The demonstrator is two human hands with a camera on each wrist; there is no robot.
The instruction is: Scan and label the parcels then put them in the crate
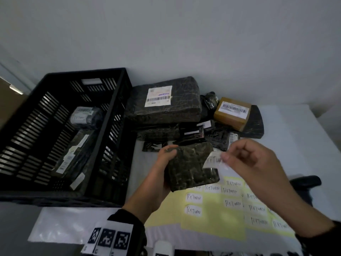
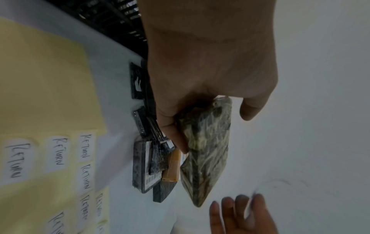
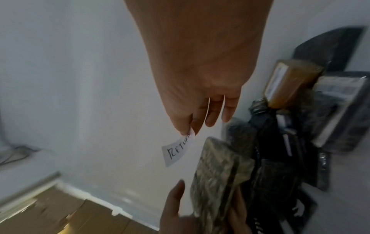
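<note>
The left hand (image 1: 162,163) grips a dark, plastic-wrapped parcel (image 1: 191,165) at centre frame, held above the desk (image 1: 295,126). The right hand (image 1: 254,163) pinches a white "RETURN" label (image 1: 215,160) between thumb and forefinger, just right of the parcel's upper right corner, apparently not yet stuck down. The black crate (image 1: 60,126) stands at left, already holding labelled parcels.

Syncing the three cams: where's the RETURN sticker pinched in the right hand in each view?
Head: RETURN sticker right of centre, at the held parcel's right edge.
Left wrist: not in it.
Right wrist: sticker centre, below the right hand's fingertips.
Shared landmark: brown box.
</note>
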